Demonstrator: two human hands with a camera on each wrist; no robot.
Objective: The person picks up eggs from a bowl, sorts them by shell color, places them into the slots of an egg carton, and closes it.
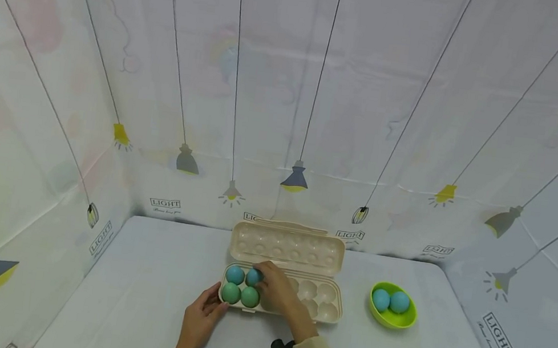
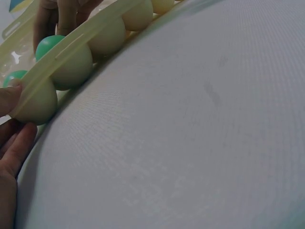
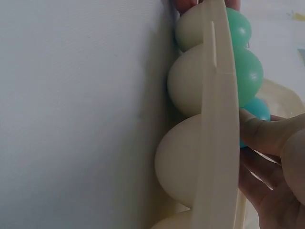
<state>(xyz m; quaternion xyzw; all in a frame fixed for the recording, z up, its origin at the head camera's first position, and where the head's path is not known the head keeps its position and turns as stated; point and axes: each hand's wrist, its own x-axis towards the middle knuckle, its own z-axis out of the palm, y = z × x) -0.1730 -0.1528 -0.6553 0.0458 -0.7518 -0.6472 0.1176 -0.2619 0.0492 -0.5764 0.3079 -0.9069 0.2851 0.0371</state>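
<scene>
One white table [image 1: 159, 275] fills the lower part of the head view. Next in size: an egg carton [image 1: 326, 292], lower centre, lid standing open behind its cups.

Left hand [image 1: 200, 317]: narrow hold on the carton's left end, thumb at the rim, a finger below. Right hand [image 1: 273, 287]: thumb and fingers pinch a blue ball [image 1: 253, 277] at the far row's second cup from the left; cannot tell whether it is fully seated.

Green bowl [image 1: 396, 322], lower right, holding two blue balls [image 1: 400, 302]. In the carton's left end: two green balls [image 1: 231, 293] side by side in the near row, another blue ball [image 1: 235, 274] in the far-left cup.

Judged step: placing blue balls in the far row, behind the green ones. Next move probably calls for settling the pinched ball, parting the fingers cleanly with the carton steadied, then reaching toward the bowl.
</scene>
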